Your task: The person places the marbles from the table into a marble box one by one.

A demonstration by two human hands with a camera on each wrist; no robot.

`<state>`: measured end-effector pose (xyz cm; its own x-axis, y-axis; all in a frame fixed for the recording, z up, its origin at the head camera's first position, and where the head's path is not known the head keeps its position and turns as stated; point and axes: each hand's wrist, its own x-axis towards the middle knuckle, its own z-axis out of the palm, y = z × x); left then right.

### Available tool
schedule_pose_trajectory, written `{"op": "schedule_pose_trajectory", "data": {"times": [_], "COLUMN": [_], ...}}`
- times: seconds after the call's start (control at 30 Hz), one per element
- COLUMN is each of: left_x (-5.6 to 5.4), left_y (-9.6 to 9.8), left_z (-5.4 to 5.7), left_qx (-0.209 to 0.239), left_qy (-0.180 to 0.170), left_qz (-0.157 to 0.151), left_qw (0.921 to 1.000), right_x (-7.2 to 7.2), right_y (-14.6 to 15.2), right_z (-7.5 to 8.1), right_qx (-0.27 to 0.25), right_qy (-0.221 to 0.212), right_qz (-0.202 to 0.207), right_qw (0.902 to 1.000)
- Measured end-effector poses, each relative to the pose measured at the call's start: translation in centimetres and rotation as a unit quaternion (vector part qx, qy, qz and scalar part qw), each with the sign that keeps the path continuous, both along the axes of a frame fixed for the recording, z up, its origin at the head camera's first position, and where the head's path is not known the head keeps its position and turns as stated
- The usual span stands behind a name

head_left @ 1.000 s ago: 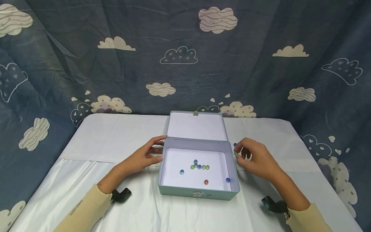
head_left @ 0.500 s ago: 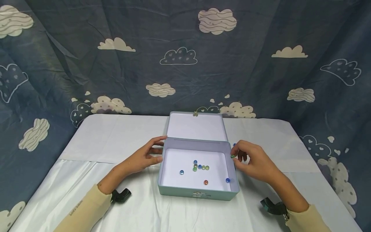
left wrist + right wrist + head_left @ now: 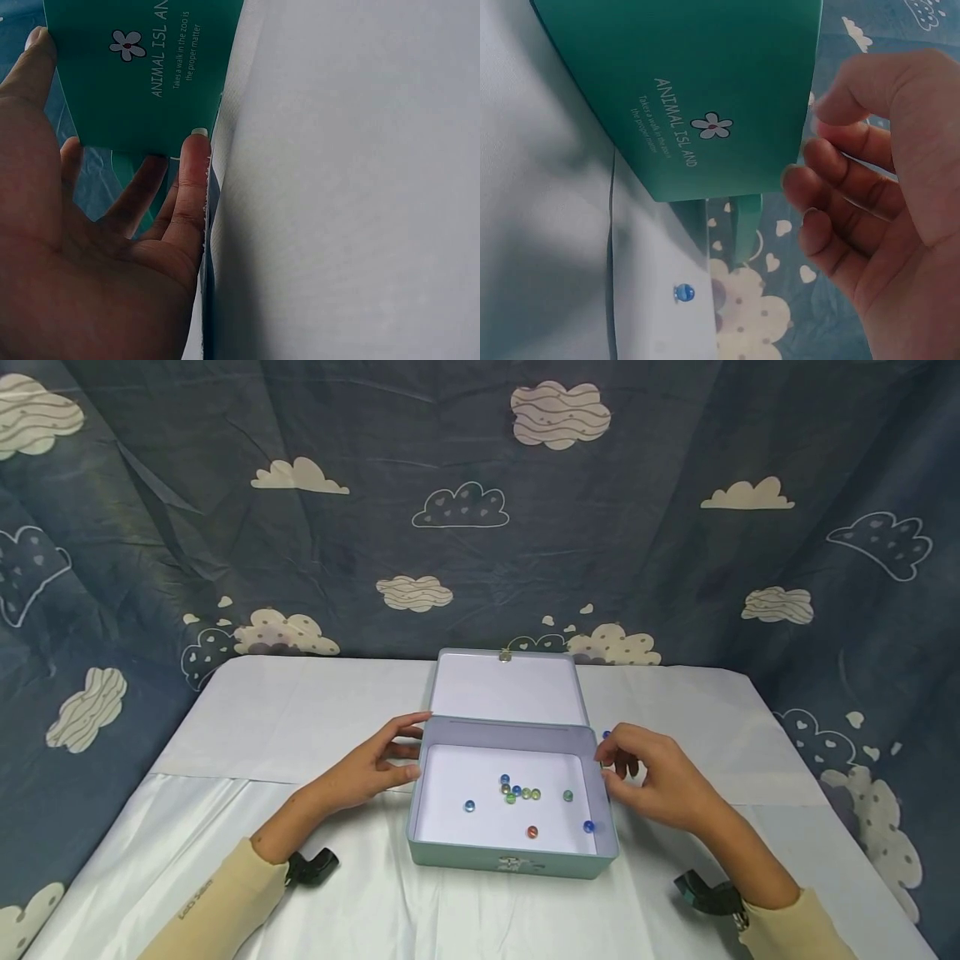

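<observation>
A green metal box lies open with several glass marbles on its white floor. A teal marble sits right of a small cluster, a red marble near the front and a blue marble by the right wall. My left hand rests spread fingers against the box's left side; in the left wrist view the fingertips touch its printed wall. Above the right rim, my right hand has loosely bent fingers with nothing between them. Behind it, a blue marble lies on the cloth outside the box.
The hinged lid lies folded back behind the box, its clasp at the far edge. White cloth covers the table, with a seam across it. A dark cloud-patterned curtain hangs behind and at both sides.
My right hand has moved slightly left to the box's rim and let go of a green marble, now inside the box. A green marble in the cluster has rolled forward and right. My left hand stays put.
</observation>
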<state>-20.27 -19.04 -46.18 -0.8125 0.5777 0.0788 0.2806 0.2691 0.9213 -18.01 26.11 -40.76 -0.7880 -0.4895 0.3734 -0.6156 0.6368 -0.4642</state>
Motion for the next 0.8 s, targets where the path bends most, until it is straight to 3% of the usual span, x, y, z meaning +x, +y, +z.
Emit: {"op": "schedule_pose_trajectory", "data": {"times": [0.57,0.7,0.8], "left_x": [-0.2,-0.1,-0.1], "left_y": [0.0,0.0,0.0], "left_z": [0.0,0.0,0.0], "left_qx": [0.005,0.004,0.005], "left_qy": [0.002,0.003,0.001], "left_qz": [-0.005,-0.005,-0.005], "left_qw": [1.0000,1.0000,1.0000], "right_x": [-2.1,-2.6,-2.9], "right_y": [1.8,2.2,2.5], "right_z": [-1.4,-1.9,-2.4], "right_qx": [0.005,0.011,0.026], "right_qy": [0.047,0.044,0.016], "right_qz": [-0.091,-0.104,-0.108], "right_qw": [0.9947,0.9935,0.9936]}}
